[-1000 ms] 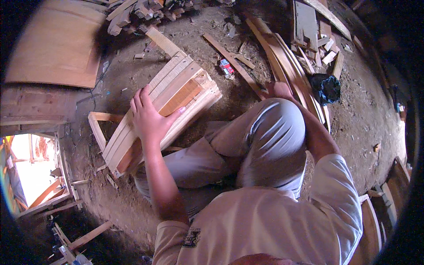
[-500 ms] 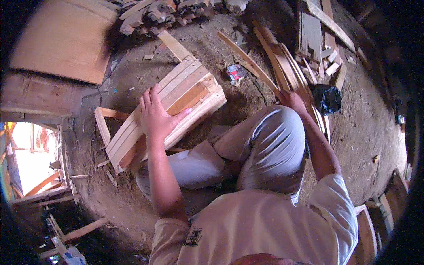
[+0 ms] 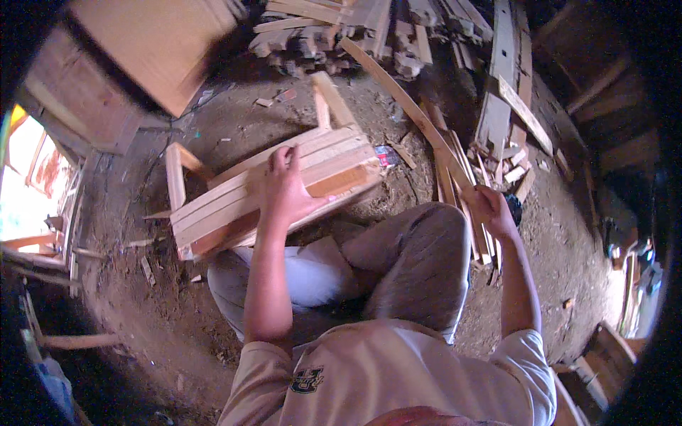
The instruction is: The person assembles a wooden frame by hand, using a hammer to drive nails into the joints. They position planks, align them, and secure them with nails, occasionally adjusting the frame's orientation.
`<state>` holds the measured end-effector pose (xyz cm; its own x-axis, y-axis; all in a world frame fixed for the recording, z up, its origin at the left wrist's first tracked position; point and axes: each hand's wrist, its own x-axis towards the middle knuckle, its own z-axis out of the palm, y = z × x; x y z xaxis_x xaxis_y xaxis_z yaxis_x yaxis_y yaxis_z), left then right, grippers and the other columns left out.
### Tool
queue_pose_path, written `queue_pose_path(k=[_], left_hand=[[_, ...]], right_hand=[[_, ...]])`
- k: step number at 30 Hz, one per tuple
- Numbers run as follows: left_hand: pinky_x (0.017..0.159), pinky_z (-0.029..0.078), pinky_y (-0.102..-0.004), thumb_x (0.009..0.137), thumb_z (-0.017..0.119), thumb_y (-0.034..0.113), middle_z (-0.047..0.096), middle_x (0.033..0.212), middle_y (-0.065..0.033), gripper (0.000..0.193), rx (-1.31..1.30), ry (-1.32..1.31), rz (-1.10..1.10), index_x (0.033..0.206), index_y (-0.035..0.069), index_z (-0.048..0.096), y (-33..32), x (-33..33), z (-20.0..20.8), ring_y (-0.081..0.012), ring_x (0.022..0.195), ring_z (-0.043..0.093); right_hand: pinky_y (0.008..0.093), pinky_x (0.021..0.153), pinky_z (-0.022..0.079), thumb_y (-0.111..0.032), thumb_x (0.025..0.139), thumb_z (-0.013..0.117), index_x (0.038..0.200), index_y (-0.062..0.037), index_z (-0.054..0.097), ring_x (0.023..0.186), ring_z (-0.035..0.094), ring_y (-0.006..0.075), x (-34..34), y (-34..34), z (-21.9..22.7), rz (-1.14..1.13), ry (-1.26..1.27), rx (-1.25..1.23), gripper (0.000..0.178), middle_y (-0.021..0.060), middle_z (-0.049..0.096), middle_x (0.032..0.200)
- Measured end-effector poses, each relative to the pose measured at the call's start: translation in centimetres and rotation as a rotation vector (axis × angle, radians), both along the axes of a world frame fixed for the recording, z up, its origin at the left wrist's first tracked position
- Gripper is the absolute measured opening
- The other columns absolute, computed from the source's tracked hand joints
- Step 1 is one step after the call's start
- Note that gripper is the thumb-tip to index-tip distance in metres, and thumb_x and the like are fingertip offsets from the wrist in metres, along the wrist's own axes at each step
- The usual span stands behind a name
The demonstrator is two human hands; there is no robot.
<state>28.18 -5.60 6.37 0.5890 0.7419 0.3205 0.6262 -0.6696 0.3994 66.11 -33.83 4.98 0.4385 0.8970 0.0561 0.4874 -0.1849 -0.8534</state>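
My left hand [image 3: 284, 193] is on a slatted wooden piece [image 3: 245, 183], its thumb along the near side and its fingers curled over the upper slats. The piece is built of pale boards, rests tilted against my bent leg, and has short leg-like parts at its far side. In my right hand [image 3: 490, 209], closed near one end, is a long thin wooden strip [image 3: 406, 98] that reaches away up and to the left. Below that hand, beside my right knee, more long strips [image 3: 485, 245] lie on the ground.
Stacked lumber [image 3: 305, 46] fills the far side. Offcuts [image 3: 517, 170] and long boards [image 3: 503, 46] lie at the far right. A large wooden panel [image 3: 160, 42] stands at the far left. Scraps dot the dirt floor [image 3: 568, 263].
My right hand has lifted the strip off the bundle, and it stretches farther across the view. My left hand stays on the slatted piece, fingers more curled. The whole view has shifted.
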Motion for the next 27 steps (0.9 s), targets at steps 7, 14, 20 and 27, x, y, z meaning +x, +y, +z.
queue_pose_path(k=[7, 14, 20, 27], left_hand=[[0.112, 0.040, -0.0499, 0.058, 0.092, 0.049, 0.045, 0.139, -0.0222, 0.108, 0.028, -0.035, -0.111, 0.139, -0.005, 0.045, -1.6, -1.8, 0.1, -0.0405, 0.131, 0.046], [0.110, 0.040, -0.0508, 0.088, 0.072, 0.024, 0.055, 0.132, -0.0197, 0.049, 0.196, -0.484, 0.037, 0.126, -0.002, 0.056, -0.6, -8.6, 0.8, -0.0404, 0.124, 0.052], [0.101, 0.044, -0.0416, 0.096, 0.061, 0.008, 0.064, 0.120, -0.0133, 0.025, 0.287, -0.783, 0.656, 0.121, 0.002, 0.062, 5.6, -22.7, -1.8, -0.0287, 0.112, 0.060], [0.097, 0.045, -0.0313, 0.098, 0.066, 0.023, 0.067, 0.118, -0.0099, 0.033, -0.343, -1.193, 0.694, 0.125, 0.003, 0.065, 10.7, -27.6, -1.6, -0.0173, 0.108, 0.061]], right_hand=[[0.0294, 0.082, 0.049, -0.019, 0.100, 0.066, 0.121, 0.0014, 0.064, 0.092, 0.059, 0.0125, -4.5, 9.7, 3.6, 0.109, 0.020, -0.149, 0.029, 0.0030, 0.066, 0.101], [0.0344, 0.078, 0.051, -0.016, 0.093, 0.071, 0.114, -0.0021, 0.066, 0.091, 0.062, 0.0161, -6.8, 22.8, 3.2, 0.590, 0.005, -0.033, 0.026, 0.0056, 0.065, 0.101], [0.0314, 0.085, 0.048, -0.019, 0.097, 0.063, 0.109, -0.0025, 0.065, 0.094, 0.060, 0.0146, -4.3, 28.7, 1.1, 0.478, 0.097, -0.110, 0.021, 0.0040, 0.064, 0.108], [0.0286, 0.068, 0.037, -0.020, 0.095, 0.066, 0.082, 0.0003, 0.060, 0.076, 0.046, 0.0103, -4.6, 29.5, 1.2, 0.715, 0.048, 0.024, 0.025, 0.0002, 0.051, 0.087]])
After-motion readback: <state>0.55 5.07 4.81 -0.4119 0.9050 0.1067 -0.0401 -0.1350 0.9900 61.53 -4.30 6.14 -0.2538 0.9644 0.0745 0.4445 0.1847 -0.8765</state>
